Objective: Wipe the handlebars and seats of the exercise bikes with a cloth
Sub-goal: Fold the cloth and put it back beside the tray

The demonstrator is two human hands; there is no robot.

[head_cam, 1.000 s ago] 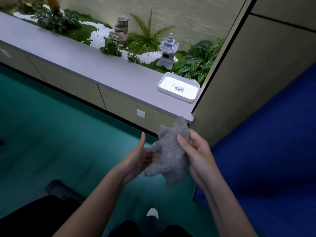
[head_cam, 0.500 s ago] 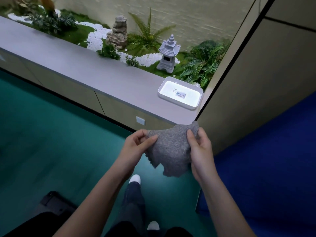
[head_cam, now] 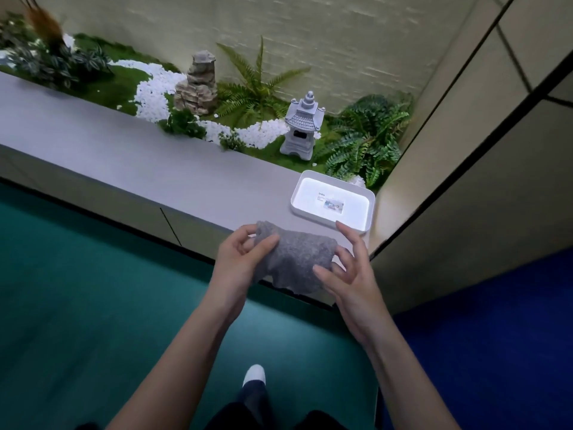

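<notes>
The right hand [head_cam: 350,274] has loosened, its fingers now spread beside the grey cloth [head_cam: 297,259]. The left hand [head_cam: 242,259] pinches the cloth above the ledge [head_cam: 124,156]. The label in the white tray [head_cam: 310,187] is illegible.

Grey ledge [head_cam: 124,156] across the view, over beige cabinet fronts. At its right end, near the front edge, a shallow white tray [head_cam: 350,193] with a small printed card [head_cam: 333,204] flat inside. Behind its back edge, a garden strip: stone lantern [head_cam: 302,131], stacked rock [head_cam: 197,85], ferns [head_cam: 366,141], white pebbles [head_cam: 155,94]. Below, teal floor [head_cam: 77,290]; to the right, blue floor [head_cam: 496,336].
</notes>
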